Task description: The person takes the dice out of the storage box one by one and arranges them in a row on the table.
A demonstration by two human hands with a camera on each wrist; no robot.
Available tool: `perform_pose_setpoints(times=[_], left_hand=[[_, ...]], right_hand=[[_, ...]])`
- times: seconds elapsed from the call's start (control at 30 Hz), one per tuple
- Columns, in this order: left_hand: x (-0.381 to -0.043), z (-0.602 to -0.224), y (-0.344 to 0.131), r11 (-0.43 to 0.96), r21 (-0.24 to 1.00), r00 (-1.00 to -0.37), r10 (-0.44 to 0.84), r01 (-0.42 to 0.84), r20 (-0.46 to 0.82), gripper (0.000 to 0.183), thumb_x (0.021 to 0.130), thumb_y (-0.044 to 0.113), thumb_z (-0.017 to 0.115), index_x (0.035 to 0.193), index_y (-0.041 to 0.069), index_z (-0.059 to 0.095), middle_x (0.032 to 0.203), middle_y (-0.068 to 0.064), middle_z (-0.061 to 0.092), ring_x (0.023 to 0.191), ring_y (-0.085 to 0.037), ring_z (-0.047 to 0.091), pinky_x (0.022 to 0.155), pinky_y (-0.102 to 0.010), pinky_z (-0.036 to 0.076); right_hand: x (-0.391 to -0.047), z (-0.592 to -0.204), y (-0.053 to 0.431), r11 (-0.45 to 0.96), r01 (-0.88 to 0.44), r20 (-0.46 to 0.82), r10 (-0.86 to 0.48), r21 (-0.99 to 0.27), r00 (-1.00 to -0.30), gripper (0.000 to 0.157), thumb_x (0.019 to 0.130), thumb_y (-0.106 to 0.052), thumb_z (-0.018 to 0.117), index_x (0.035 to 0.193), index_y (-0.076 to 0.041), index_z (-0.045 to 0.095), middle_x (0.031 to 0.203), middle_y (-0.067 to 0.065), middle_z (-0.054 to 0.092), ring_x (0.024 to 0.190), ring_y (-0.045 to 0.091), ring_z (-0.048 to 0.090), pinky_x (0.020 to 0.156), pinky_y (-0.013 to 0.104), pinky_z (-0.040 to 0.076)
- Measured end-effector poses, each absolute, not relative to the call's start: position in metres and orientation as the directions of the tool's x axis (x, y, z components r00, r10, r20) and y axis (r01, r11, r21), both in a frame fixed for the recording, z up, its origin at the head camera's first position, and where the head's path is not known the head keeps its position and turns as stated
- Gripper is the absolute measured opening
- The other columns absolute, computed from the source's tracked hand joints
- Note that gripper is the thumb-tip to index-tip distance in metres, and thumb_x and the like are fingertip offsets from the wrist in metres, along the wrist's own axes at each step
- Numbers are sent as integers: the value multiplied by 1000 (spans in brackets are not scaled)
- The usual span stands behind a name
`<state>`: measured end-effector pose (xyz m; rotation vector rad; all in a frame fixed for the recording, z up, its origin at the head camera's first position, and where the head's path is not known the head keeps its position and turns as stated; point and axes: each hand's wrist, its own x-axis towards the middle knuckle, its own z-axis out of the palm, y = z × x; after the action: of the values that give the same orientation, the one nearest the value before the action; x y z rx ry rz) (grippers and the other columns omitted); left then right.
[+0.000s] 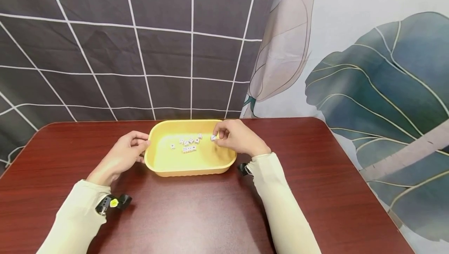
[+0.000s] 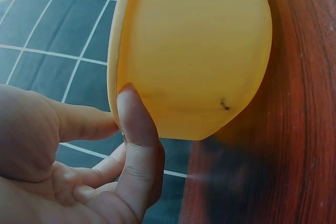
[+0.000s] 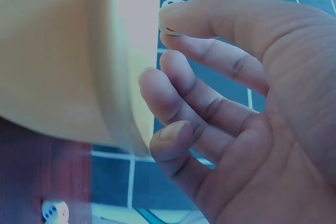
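Observation:
A yellow plastic tray (image 1: 196, 168) with rounded corners stands on the table. My left hand (image 1: 128, 150) pinches its left end at the rim, with thumb and fingers on either side of the wall in the left wrist view. Over the tray's right side, my right hand (image 1: 240, 137) pinches a white die (image 1: 213, 138) between thumb and index finger. The other right fingers are loosely bent in the right wrist view. Inside the tray, a few dice form a short row (image 1: 189, 149), and several loose dice lie around it, one die (image 1: 173, 146) apart at the left.
Another white die (image 3: 55, 212) shows on the red-brown table (image 1: 182, 215), outside the tray, in the right wrist view. Behind the table hang a dark grid-patterned cloth (image 1: 161, 59) and a leaf-printed curtain (image 1: 372, 82). Both wrists wear black straps.

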<state>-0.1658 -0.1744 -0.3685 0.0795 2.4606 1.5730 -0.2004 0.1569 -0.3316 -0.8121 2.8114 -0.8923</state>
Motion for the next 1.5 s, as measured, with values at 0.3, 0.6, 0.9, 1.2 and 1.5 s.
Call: perform_pose_setpoints(times=[0.3, 0.6, 0.9, 1.2, 1.5], left_hand=[[-166, -366, -174, 426, 902, -974, 168, -64, -148, 39, 106, 12, 51, 136, -11, 43, 106, -16, 63, 73, -9, 61, 64, -25, 59], [-166, -367, -175, 423, 903, -974, 166, -70, -153, 39, 106, 12, 51, 137, -11, 42, 106, -16, 64, 73, -9, 61, 65, -25, 59], [-166, -367, -177, 423, 903, -974, 167, -72, -156, 40, 107, 13, 51, 137, -10, 42, 106, -13, 64, 73, -8, 61, 66, -24, 59], [-165, -366, -177, 428, 901, -973, 173, -67, -155, 40, 107, 13, 50, 137, -11, 42, 107, -14, 63, 73, -8, 61, 65, -24, 59], [-166, -367, -176, 425, 902, -972, 174, -70, -157, 41, 107, 14, 51, 138, -11, 42, 108, -16, 63, 73, -8, 61, 65, -25, 59]], right_hand=[[-200, -320, 183, 701, -392, 61, -448, -596, -892, 7, 87, -10, 73, 93, -14, 72, 79, 0, 64, 76, 14, 59, 71, 26, 50], [-200, -313, 204, 718, -345, 55, -395, -605, -917, 6, 88, -12, 75, 92, -15, 73, 79, 1, 64, 74, 15, 59, 68, 25, 50], [-201, -310, 223, 725, -317, 55, -361, -611, -931, 6, 88, -9, 75, 94, -11, 73, 81, 3, 63, 77, 18, 58, 71, 26, 49], [-202, -319, 247, 755, -260, 56, -285, -602, -957, 6, 89, -9, 72, 94, -11, 72, 82, 3, 63, 79, 19, 58, 72, 27, 48], [-205, -331, 271, 781, -207, 61, -212, -589, -975, 6, 90, -9, 71, 95, -9, 73, 83, 6, 64, 80, 20, 58, 75, 29, 48]])
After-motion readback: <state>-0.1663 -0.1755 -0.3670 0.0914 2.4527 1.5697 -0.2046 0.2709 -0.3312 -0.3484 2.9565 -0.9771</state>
